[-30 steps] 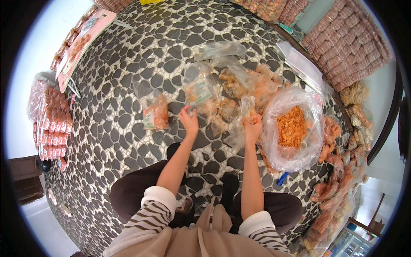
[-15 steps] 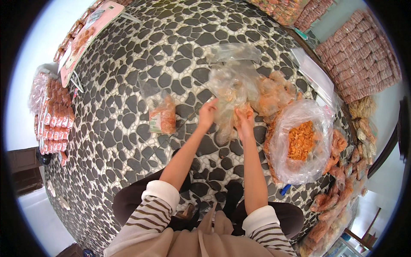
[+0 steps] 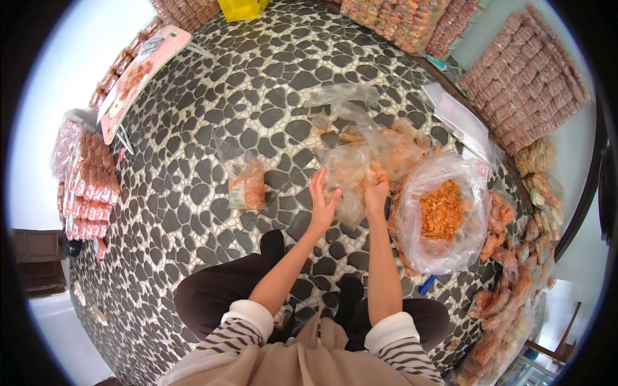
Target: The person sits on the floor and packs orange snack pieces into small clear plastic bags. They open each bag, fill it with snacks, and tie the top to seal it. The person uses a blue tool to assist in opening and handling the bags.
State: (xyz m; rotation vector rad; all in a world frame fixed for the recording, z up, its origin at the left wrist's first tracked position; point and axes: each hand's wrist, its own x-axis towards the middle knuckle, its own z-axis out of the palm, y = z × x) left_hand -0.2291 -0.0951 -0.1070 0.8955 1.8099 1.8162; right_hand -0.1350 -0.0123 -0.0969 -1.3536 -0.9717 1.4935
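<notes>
Pointing bodyward: clear plastic bag [image 3: 349,177], long axis near-to-far, between left hand [image 3: 324,199], fingers splayed, and right hand [image 3: 376,191], fingers curled at its edge, exact grip unclear. Right of these, open sack [image 3: 443,257] holds orange chips [image 3: 441,210].

A pink table [image 3: 172,36] stands on stone-patterned flooring [image 3: 174,174] near white walls [image 3: 55,87].

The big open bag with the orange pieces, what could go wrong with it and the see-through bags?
The big clear bag is open beside the right hand, so a bump might spill the orange pieces onto the floor. The crumpled clear bags overlap by both hands, so they could get tangled.
</notes>
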